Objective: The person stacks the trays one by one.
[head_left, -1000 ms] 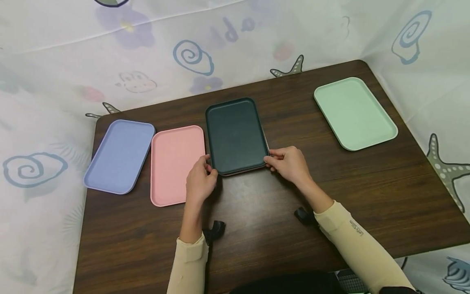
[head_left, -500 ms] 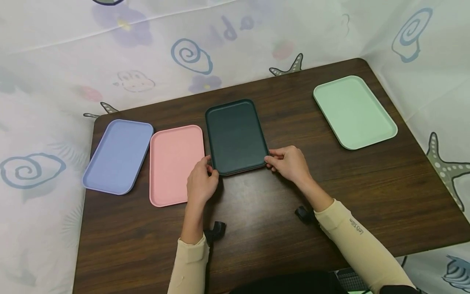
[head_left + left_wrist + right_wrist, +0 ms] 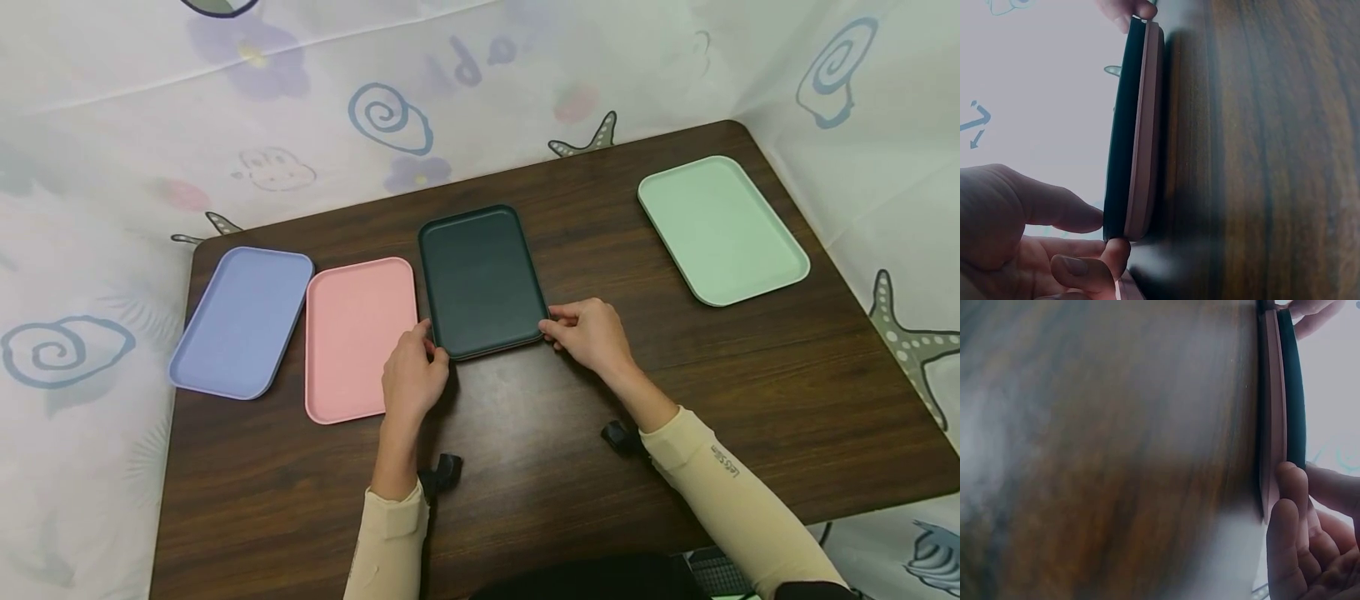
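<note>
A dark green tray (image 3: 483, 282) lies at the middle of the table on top of a pink tray, whose edge (image 3: 1145, 137) shows beneath it in the left wrist view. My left hand (image 3: 414, 373) pinches the near left corner of the dark tray, thumb against its side. With thumb and fingers my right hand (image 3: 591, 333) pinches the near right corner. Seen from the right wrist, the dark tray (image 3: 1294, 394) sits flush over the pink edge (image 3: 1274, 412), fingers at both layers.
Left of the stack a pink tray (image 3: 360, 337) lies flat, with a blue tray (image 3: 243, 321) beside it at the far left. A light green tray (image 3: 723, 231) lies at the back right of the brown table (image 3: 525, 467). Patterned cloth hangs behind.
The dark tray's far end has come down slightly and now lines up with the pink one under it. Both hands keep their hold at the near corners.
</note>
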A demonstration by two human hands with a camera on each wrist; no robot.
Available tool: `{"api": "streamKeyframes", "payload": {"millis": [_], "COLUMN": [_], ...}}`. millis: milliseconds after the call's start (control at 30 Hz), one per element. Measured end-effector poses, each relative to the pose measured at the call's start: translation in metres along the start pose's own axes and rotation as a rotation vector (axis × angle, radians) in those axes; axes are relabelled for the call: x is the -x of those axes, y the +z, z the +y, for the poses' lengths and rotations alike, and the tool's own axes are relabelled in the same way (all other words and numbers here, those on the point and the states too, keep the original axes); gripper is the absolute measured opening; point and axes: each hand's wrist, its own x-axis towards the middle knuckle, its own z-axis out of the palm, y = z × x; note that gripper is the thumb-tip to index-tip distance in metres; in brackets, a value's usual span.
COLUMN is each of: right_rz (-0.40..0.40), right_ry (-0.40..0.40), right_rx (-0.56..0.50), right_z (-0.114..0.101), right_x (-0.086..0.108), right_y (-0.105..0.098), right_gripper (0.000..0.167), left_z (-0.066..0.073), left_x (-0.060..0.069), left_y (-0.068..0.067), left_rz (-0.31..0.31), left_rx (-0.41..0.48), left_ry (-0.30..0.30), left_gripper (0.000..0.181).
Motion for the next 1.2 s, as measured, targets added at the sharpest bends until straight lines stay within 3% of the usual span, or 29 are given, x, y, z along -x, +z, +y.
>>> {"api": "streamKeyframes", "payload": {"millis": [467,867,1200], "right_rz": [0.005,0.0,-0.022], "right_ry": [0.047,0.056,0.066], "right_rx": [0.024,0.009,0.005], "right_z": [0.001,-0.002,-0.002], "right_x": [0.001,0.001,0.004], "right_y": [0.006,0.003,0.001], "right_gripper": [0.038,0.041,0.043], "left_z": [-0.001,-0.001,-0.003], "left_x": [0.004,0.005,0.016], "left_y": [0.004,0.006,0.002], "left_rz": [0.008,0.036,0.061], "left_rx": [-0.049,-0.037,-0.009], "left_ry": [-0.001,0.003,0.017], "left_gripper": [0.05,0.05,0.047]}}
